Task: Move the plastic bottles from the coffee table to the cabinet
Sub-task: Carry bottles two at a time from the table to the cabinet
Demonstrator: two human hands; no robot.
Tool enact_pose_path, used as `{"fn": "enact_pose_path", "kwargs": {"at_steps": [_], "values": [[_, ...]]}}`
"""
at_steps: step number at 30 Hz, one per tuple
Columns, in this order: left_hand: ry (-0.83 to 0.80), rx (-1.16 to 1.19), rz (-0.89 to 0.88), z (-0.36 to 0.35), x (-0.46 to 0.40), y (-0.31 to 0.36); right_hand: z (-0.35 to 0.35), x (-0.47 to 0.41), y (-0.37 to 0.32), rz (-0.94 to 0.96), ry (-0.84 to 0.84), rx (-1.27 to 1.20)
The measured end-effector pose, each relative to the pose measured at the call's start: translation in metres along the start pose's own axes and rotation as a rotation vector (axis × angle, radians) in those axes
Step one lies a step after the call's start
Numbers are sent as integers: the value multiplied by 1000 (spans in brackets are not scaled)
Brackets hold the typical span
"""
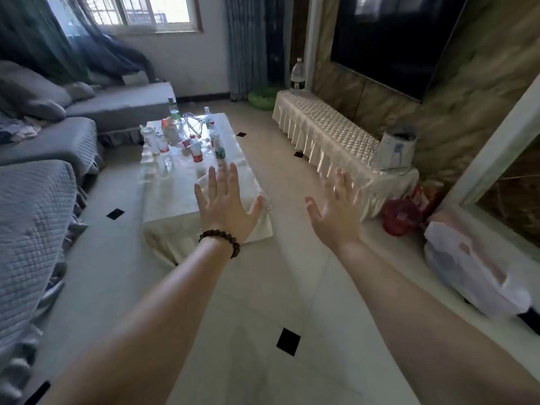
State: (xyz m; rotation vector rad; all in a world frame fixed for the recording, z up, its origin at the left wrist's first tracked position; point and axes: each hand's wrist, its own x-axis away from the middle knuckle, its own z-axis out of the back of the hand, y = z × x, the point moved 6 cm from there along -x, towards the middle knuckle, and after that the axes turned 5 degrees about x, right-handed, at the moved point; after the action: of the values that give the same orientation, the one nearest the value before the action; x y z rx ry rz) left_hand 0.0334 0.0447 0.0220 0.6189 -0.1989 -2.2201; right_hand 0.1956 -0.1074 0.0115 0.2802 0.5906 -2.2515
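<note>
Several plastic bottles with red, green and white labels stand and lie on the far half of the white coffee table. My left hand, with a bead bracelet at the wrist, is held out flat over the table's near end, fingers spread, holding nothing. My right hand is stretched out over the floor between the table and the low cabinet, fingers apart and slightly blurred. The cabinet is draped in a cream quilted cover along the right wall. One large bottle stands at its far end.
A grey sofa runs along the left. A pale upturned container sits on the cabinet's near end. Red bags and a white bag lie on the floor at the right. A dark TV hangs above the cabinet.
</note>
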Motion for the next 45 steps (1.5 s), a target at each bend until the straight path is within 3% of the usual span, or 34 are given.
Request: {"fn": "enact_pose_path", "kwargs": {"at_steps": [9, 16, 23, 36, 45], "values": [[-47, -4, 54, -59, -20, 9, -36, -8, 63, -71, -83, 83], [-133, -15, 78, -134, -79, 17, -88, -70, 114, -124, -113, 98], [-221, -3, 121, -216, -191, 27, -149, -199, 151, -143, -217, 119], [-190, -4, 203, -306, -396, 53, -220, -409, 205, -164, -241, 63], [-166, -41, 348, -400, -545, 60, -312, -598, 251, -40, -286, 3]]}}
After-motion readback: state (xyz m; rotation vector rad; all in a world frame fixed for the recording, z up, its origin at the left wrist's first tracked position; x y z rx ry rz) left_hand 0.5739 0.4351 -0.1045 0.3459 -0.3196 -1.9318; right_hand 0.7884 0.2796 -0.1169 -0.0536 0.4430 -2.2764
